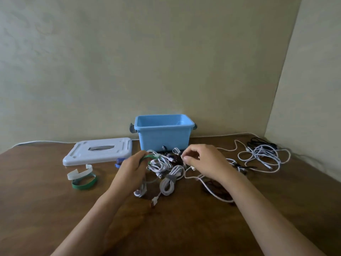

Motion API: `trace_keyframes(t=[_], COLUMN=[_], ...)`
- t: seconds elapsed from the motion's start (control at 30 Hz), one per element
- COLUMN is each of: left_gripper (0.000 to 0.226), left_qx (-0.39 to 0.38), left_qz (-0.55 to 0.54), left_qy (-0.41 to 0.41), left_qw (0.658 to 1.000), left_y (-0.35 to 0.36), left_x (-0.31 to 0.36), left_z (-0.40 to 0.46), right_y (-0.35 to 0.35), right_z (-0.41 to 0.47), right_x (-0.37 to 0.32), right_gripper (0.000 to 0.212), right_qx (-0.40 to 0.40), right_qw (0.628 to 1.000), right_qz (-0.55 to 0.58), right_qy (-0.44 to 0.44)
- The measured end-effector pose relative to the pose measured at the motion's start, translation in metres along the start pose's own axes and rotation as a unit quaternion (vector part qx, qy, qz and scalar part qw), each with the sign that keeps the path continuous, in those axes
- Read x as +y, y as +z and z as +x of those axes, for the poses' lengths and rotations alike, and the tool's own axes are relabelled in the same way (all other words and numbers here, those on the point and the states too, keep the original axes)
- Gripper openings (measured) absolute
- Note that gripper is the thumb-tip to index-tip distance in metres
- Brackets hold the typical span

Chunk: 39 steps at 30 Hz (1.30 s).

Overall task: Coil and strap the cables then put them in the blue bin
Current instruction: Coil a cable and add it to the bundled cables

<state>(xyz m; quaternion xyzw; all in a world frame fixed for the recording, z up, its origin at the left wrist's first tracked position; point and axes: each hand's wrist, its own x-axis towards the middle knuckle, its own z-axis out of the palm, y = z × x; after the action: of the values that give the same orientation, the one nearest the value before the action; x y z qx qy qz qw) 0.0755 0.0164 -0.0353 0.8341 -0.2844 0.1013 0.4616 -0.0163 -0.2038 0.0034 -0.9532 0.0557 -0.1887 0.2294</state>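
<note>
One open blue plastic bin (164, 133) stands at the rear of the brown wooden desk (55, 209). Left hand (132, 168) grip: clamped on one green strap (149, 157). Right hand (203, 161) grip: pinching one white cable (208, 189). Two loose straps lie left: one white strap (79, 173), one green band (84, 184). One white lid (99, 150) lies flat.

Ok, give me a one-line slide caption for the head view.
Left hand holding a green strap, right hand pinching a white cable, before the blue bin.
</note>
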Motion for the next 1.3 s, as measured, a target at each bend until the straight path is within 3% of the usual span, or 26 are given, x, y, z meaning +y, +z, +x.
trace_keyframes(t=[0.1,0.23,0.3,0.43,0.57,0.7,0.87,1.07,1.13,1.3], left_gripper=[0.019,0.018,0.018,0.016,0.017,0.016,0.016,0.014,0.016,0.053], left_qx=[0.007,0.019,0.017,0.005,-0.015,-0.024,-0.018,-0.015,-0.013,-0.014], left_qz=[-0.02,-0.056,-0.067,-0.064,-0.057,-0.06,-0.065,-0.07,-0.088,-0.201], left_qy=[-0.018,-0.018,-0.013,-0.007,0.011,0.016,0.02,0.021,0.024,0.009], left_qw=[1.0,0.998,0.998,0.998,0.998,0.998,0.998,0.997,0.996,0.979], left_y=[0.0,-0.002,-0.002,0.0,0.002,0.002,0.0,0.001,0.002,-0.001], left_x=[0.001,0.004,0.006,0.01,0.012,0.014,0.016,0.015,0.018,0.023], left_z=[0.0,-0.001,-0.001,-0.004,-0.006,-0.007,-0.007,-0.006,-0.006,-0.007], right_y=[-0.021,-0.037,-0.037,-0.026,-0.016,-0.014,-0.052,-0.111,-0.12,-0.095], right_z=[-0.009,-0.033,-0.043,-0.05,-0.05,-0.045,-0.024,0.003,0.012,0.018], right_x=[0.02,0.037,0.041,0.041,0.026,0.014,0.006,-0.025,-0.038,-0.06], right_gripper=[0.02,0.058,0.059,0.029,0.049,0.02,0.024,0.026,0.026,0.026], right_qx=[-0.059,-0.183,-0.207,-0.142,-0.135,-0.083,0.058,0.175,0.166,0.033], right_qw=[0.997,0.977,0.97,0.986,0.986,0.984,0.998,0.978,0.975,0.98], right_qz=[-0.055,-0.094,-0.115,-0.067,-0.082,-0.154,-0.021,0.11,0.137,0.17], right_qy=[0.012,0.053,0.058,0.058,0.055,-0.013,0.021,-0.03,-0.053,-0.094])
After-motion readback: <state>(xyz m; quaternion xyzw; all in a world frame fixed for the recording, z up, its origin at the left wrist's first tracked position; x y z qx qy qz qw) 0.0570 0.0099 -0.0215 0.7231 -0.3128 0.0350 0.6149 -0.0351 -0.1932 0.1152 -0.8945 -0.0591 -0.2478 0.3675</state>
